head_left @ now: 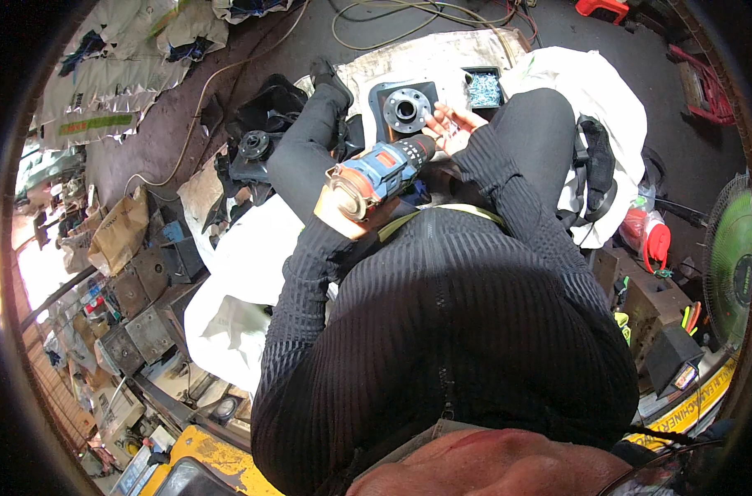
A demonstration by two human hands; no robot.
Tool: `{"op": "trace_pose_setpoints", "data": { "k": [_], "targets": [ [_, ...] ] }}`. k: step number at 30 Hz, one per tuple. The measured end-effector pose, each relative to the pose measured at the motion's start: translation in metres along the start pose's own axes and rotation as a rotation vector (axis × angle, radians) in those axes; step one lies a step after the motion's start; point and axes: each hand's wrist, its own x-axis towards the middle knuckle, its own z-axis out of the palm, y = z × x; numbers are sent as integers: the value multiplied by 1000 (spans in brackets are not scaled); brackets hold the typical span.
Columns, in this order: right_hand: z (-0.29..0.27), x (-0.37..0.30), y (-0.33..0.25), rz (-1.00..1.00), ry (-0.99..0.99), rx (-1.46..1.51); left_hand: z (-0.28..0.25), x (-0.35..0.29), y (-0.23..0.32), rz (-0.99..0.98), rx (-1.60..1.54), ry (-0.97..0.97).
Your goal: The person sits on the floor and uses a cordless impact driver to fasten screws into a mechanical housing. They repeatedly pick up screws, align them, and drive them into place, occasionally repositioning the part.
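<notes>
My left hand [341, 213] grips a blue and black cordless drill [381, 171], its nose pointing up and right toward my right hand. My right hand [450, 126] is open-palmed just past the drill's chuck, with a few small screws lying on the palm. Directly beyond the hands a round metal hub flange [406, 107] sits on a black square plate [378, 97] on the floor. A small black tray of screws [482, 88] stands to the right of the plate. My black-sleeved arms and legs frame both hands.
A second black part with a round hub [255, 145] lies at the left beside black plastic pieces. White cloth [607, 99] covers the floor on the right, a green fan [733, 256] stands at the far right, cables [392, 25] run along the top, metal blocks [148, 331] lie at lower left.
</notes>
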Motion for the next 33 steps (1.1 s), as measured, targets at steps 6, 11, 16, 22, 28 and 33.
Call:
{"op": "trace_pose_setpoints", "data": {
  "k": [6,11,16,22,28,33],
  "targets": [
    [2,-22,22,166,8,-82,-25,10,45,148,378,9],
    [6,-25,20,53,79,-237,-28,12,48,0,263,-150],
    [9,-25,24,35,131,-233,-28,12,49,39,293,-127],
    [11,-25,23,41,169,-357,-22,21,42,-55,-1,-180],
    [12,-12,18,109,291,-458,-22,35,51,-471,-327,-305],
    [-48,27,-9,-7,447,-742,-21,62,-8,-245,405,-202]
  ]
}}
